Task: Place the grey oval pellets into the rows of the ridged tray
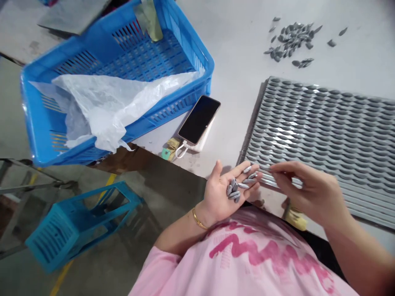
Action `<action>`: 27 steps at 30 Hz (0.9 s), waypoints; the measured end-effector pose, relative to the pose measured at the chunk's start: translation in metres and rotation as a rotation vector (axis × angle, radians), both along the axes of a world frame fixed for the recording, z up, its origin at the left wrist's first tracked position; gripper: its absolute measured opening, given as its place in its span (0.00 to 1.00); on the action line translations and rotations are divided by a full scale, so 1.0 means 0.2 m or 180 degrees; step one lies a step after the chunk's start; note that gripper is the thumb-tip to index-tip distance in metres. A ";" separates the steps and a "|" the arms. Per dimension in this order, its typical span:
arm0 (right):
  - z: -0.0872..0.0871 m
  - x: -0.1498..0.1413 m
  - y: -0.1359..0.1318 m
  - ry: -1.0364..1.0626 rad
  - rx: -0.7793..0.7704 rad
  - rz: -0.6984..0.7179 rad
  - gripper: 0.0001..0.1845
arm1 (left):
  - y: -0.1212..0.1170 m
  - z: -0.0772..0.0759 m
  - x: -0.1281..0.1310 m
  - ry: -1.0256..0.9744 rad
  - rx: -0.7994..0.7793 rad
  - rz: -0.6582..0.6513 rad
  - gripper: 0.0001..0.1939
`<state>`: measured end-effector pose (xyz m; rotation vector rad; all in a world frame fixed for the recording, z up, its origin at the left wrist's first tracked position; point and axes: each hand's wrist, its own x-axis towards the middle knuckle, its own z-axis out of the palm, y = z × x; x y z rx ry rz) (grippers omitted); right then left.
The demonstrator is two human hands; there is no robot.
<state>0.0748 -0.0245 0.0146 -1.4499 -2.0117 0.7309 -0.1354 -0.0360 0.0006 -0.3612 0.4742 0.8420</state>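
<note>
Pieces [235, 193], grey, on my open left hand [219, 196] by near-left corner of tray [367, 205]; right hand [319, 195] at tray's near edge, fingertips close, can't tell if gripping; 1 pile [294, 39] beyond tray

Pink shirt [247, 271] with faint rows of small print [226, 255], too blurred to read, no legible text

Flat matte white tabletop [236, 49] bright, fairly even; light approx. from above. Strong glare on L half of the grey ridged rectangular tray [367, 210], w/ thin shadow along its L edge. Grey concrete-like floor [101, 273] much dimmer. Bare right hand [317, 193] slightly soft. Wide-angle distortion; top R corner v. dark.
</note>
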 end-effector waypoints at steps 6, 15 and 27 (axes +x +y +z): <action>-0.16 0.21 -0.09 -0.0227 -0.0153 -0.0787 0.08 | 0.03 0.00 -0.03 0.0133 -0.0026 0.0120 0.42; -0.25 0.18 -0.05 -0.0990 0.1100 0.0178 0.09 | 0.03 0.01 -0.02 0.0180 -0.0016 0.0169 0.42; -0.15 0.16 -0.04 -0.1390 0.1181 0.0389 0.13 | 0.01 0.03 -0.01 0.0121 0.0091 0.0039 0.41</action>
